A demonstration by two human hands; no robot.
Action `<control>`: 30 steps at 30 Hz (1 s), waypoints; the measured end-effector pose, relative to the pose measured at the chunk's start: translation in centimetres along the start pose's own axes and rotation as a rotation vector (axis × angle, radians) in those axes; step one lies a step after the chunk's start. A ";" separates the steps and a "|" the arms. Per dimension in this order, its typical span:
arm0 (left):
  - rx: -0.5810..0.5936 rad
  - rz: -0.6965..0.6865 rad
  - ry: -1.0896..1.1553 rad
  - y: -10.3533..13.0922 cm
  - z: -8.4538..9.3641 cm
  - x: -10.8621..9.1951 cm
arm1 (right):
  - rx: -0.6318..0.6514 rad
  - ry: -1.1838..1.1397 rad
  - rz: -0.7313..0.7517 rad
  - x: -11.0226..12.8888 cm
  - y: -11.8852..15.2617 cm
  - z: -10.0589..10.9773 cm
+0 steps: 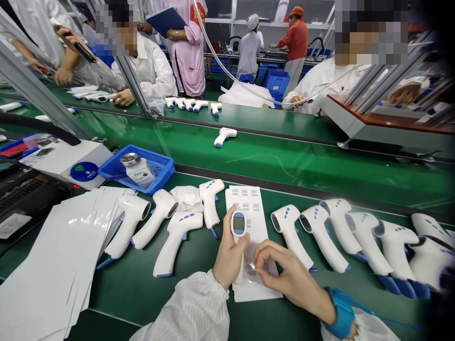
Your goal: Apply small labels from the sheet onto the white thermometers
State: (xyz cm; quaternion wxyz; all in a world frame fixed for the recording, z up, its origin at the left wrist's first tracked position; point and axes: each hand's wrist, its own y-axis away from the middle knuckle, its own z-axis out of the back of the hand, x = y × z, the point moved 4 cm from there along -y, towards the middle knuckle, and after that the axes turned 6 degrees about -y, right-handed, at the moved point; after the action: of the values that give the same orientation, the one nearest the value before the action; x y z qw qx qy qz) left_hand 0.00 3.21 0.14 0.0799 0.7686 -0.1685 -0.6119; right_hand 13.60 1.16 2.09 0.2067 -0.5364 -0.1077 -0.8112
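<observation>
While the left hand curls its fingers round 1 thermometer over the sheet, the right hand brings thumb and fingertips close together just beside it; what they pinch is unclear.

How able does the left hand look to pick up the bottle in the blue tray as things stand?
Probably not right away: the left hand holds a white gun-shaped device, and other devices lie between it and the blue tray. The bottle itself looks uncovered.
</observation>
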 end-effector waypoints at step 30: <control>-0.820 -0.261 0.189 10.0 16.9 -8.1 | 0.050 0.296 0.410 8.9 -30.1 -8.8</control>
State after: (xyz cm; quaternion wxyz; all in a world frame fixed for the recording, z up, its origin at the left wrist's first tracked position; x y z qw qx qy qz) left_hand -19.55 -1.80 6.78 0.3155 0.7408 0.1946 -0.5602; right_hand -10.26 22.56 8.16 0.3935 -0.4171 0.0147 -0.8192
